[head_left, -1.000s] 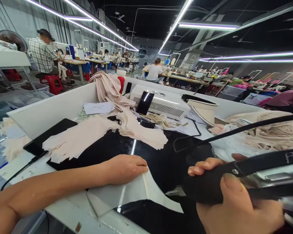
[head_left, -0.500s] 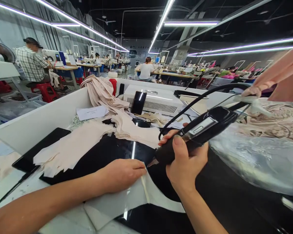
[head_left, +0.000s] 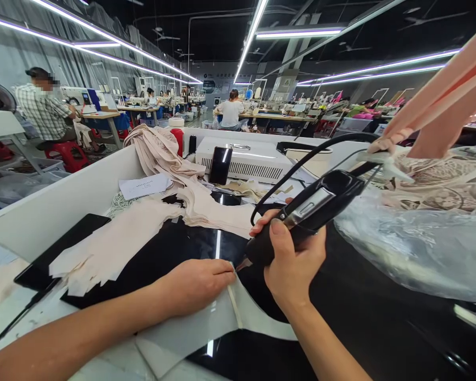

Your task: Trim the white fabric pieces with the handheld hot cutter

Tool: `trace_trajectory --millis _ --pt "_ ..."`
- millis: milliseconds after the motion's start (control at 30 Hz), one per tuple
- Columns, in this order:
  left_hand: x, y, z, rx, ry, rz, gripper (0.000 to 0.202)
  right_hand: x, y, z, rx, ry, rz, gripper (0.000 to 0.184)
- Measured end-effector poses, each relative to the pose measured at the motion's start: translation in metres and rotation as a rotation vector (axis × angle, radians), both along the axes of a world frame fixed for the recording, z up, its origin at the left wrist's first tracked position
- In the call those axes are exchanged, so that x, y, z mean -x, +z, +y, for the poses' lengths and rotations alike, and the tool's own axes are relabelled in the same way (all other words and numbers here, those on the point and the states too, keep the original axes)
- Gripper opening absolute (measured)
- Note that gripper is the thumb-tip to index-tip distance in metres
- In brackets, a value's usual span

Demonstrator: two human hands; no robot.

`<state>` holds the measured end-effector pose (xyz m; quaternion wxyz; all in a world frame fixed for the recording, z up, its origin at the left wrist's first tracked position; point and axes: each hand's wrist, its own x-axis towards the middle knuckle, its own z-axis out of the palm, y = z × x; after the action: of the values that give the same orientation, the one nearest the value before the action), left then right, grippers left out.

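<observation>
Near the left edge of the table (head_left: 269,352), a flat black device (head_left: 63,251) is lying at an angle, its cord (head_left: 18,320) leaving view at the left. Beside it, a stack of pale pink fabric (head_left: 119,233) is spreading layered, uneven ends over the glossy black top. A white paper slip (head_left: 145,186) is resting behind the stack, its print too small to read. Towards the near edge, the left hand (head_left: 200,286) is pinching the upper corner of a thin, pale fabric piece (head_left: 210,328) between thumb and fingers and covering part of it. The piece is bearing a narrow strip and extending rightward in a curve, its end passing behind the right forearm. Towards the far edge, a black phone (head_left: 221,165) is standing before a slotted white box (head_left: 257,159). The tip of a black handheld tool (head_left: 309,209) is pointing just beside the pinched corner; contact cannot be confirmed. The right hand (head_left: 295,264) is gripping the rounded tool body, thumb on top, some fingers hidden. A peach strip (head_left: 432,111) is hanging by the tool's rear end, cut off at the upper right, its attachment being hard to make out. Towards the right edge, a clear, crumpled plastic bag (head_left: 416,254) is lying before patterned lace (head_left: 448,182).
</observation>
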<state>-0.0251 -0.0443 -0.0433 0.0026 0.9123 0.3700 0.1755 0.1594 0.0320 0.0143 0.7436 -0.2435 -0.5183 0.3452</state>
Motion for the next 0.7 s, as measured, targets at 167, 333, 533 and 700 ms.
trace_trajectory --millis 167,333,533,700 --pt "0.000 -0.001 0.001 -0.023 0.003 0.006 0.028 0.001 -0.002 0.000 -0.026 -0.004 -0.013 0.032" --pt "0.000 -0.002 0.001 -0.023 0.008 0.006 0.028 0.001 -0.001 -0.002 -0.020 -0.004 -0.027 0.029" --pt "0.001 -0.001 0.001 0.004 0.019 0.023 0.027 -0.007 0.005 -0.010 0.002 -0.029 0.005 0.048" --pt "0.001 0.001 0.001 0.024 0.014 0.023 0.027 -0.008 0.006 -0.015 -0.001 -0.011 0.028 0.054"
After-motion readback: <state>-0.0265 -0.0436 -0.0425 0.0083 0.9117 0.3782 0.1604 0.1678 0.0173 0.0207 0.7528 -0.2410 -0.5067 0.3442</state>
